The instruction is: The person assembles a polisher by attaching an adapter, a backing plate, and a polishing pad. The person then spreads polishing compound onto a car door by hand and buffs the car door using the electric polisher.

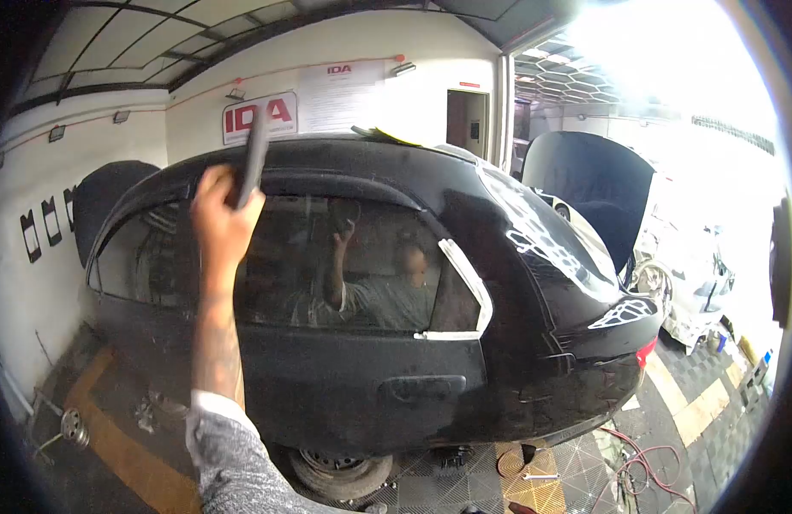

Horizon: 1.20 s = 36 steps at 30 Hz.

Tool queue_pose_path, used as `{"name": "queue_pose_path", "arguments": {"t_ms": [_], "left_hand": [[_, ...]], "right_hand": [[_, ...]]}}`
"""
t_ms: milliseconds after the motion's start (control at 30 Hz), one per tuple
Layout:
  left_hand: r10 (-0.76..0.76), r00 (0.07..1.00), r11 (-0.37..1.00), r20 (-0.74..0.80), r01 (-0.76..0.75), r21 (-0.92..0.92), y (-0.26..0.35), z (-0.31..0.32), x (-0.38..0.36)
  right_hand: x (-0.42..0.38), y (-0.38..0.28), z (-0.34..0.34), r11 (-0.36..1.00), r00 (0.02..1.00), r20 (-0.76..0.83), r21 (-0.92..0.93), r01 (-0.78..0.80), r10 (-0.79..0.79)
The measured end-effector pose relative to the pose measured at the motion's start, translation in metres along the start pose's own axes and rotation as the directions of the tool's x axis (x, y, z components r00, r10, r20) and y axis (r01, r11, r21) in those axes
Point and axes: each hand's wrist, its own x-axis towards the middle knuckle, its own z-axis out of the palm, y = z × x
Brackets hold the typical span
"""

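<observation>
A long, narrow dark-grey block (254, 163), blurred at its upper end, is held aloft in my left hand (227, 214), seen against the roofline of a black car (430, 368) and a white wall sign with red "IDA" lettering (260, 118). My fingers and thumb are clamped around its lower end. My forearm rises almost vertically from a grey sleeve with a white cuff (220, 424), the back of the hand toward the camera. The block stands close to upright — its long axis running up and down, its free end pointing to the ceiling and leaning slightly right. Behind my arm, the dark side window (361, 265) mirrors a person with a raised arm; white strips (469, 278) edge the corner behind it. A silver wrench (541, 476) and a looping red hose (640, 458) lie on the tiled floor — both right of the wheel (340, 471) below the door.
</observation>
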Motion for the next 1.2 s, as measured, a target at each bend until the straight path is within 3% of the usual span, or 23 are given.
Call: {"name": "queue_pose_path", "arguments": {"t_ms": [100, 200, 267, 367, 400, 433, 500, 567, 633, 733, 833, 867, 900, 933, 967, 1033, 1100, 1200], "left_hand": [[0.147, 0.989, 0.917, 0.034, -0.149, 0.371, -0.050, 0.080, 0.077], [0.061, 0.993, 0.866, 0.099, -0.102, 0.489, -0.095, 0.149, 0.135], [0.039, 0.983, 0.840, 0.178, -0.129, 0.528, -0.171, 0.210, 0.178], [-0.194, 0.918, 0.729, 0.347, -0.102, 0.677, -0.239, 0.280, 0.198], [-0.207, 0.865, 0.816, 0.457, -0.104, 0.568, -0.221, 0.292, 0.203], [-0.134, 0.899, 0.923, 0.416, -0.040, 0.383, -0.214, 0.314, 0.203], [-0.213, 0.885, 0.931, 0.414, 0.056, 0.360, -0.182, 0.357, 0.199], [-0.365, 0.809, 0.868, 0.461, 0.116, 0.483, -0.147, 0.375, 0.187], [-0.458, 0.739, 0.804, 0.495, 0.106, 0.585, -0.150, 0.402, 0.183], [-0.477, 0.669, 0.819, 0.569, 0.105, 0.564, -0.141, 0.408, 0.186], [-0.527, 0.588, 0.847, 0.613, 0.308, 0.433, -0.202, 0.478, 0.215], [-0.514, 0.604, 0.857, 0.609, 0.380, 0.347, -0.215, 0.492, 0.224], [-0.516, 0.688, 0.856, 0.510, 0.423, 0.296, -0.216, 0.494, 0.226], [-0.549, 0.787, 0.830, 0.280, 0.474, 0.295, -0.204, 0.483, 0.226], [-0.478, 0.836, 0.870, 0.269, 0.410, 0.273, -0.180, 0.448, 0.223], [-0.229, 0.972, 0.927, -0.053, 0.235, 0.293, -0.183, 0.445, 0.229], [0.054, 0.967, 0.970, -0.251, 0.009, 0.244, -0.176, 0.436, 0.240], [0.333, 0.890, 0.941, -0.310, -0.293, 0.169, -0.124, 0.408, 0.228]], "right_hand": [[0.008, 0.013, 0.014, 0.999, 0.999, -0.038, 0.040, 0.000, 0.001], [0.010, 0.026, 0.034, 0.997, 0.996, -0.093, 0.071, 0.015, -0.009], [0.009, 0.032, 0.049, 0.995, 0.992, -0.125, 0.092, 0.029, -0.017], [0.005, 0.041, 0.071, 0.992, 0.984, -0.174, 0.111, 0.051, -0.031], [0.003, 0.044, 0.078, 0.991, 0.980, -0.193, 0.117, 0.060, -0.037], [0.001, 0.048, 0.084, 0.990, 0.978, -0.206, 0.123, 0.065, -0.038], [-0.003, 0.058, 0.095, 0.988, 0.972, -0.231, 0.138, 0.074, -0.040], [-0.006, 0.066, 0.106, 0.984, 0.964, -0.261, 0.151, 0.091, -0.049], [-0.012, 0.072, 0.112, 0.981, 0.958, -0.279, 0.160, 0.109, -0.061], [-0.015, 0.080, 0.119, 0.975, 0.949, -0.307, 0.179, 0.131, -0.071], [-0.016, 0.086, 0.124, 0.971, 0.942, -0.327, 0.190, 0.145, -0.077], [-0.017, 0.089, 0.125, 0.968, 0.940, -0.330, 0.198, 0.152, -0.080], [-0.017, 0.090, 0.126, 0.967, 0.939, -0.335, 0.204, 0.154, -0.079], [-0.018, 0.091, 0.126, 0.965, 0.938, -0.338, 0.209, 0.155, -0.078], [-0.018, 0.091, 0.126, 0.964, 0.937, -0.340, 0.212, 0.159, -0.080], [-0.017, 0.091, 0.125, 0.963, 0.937, -0.340, 0.217, 0.159, -0.078], [-0.018, 0.092, 0.124, 0.960, 0.933, -0.350, 0.222, 0.169, -0.083], [-0.019, 0.096, 0.119, 0.954, 0.935, -0.346, 0.243, 0.173, -0.081]]}}
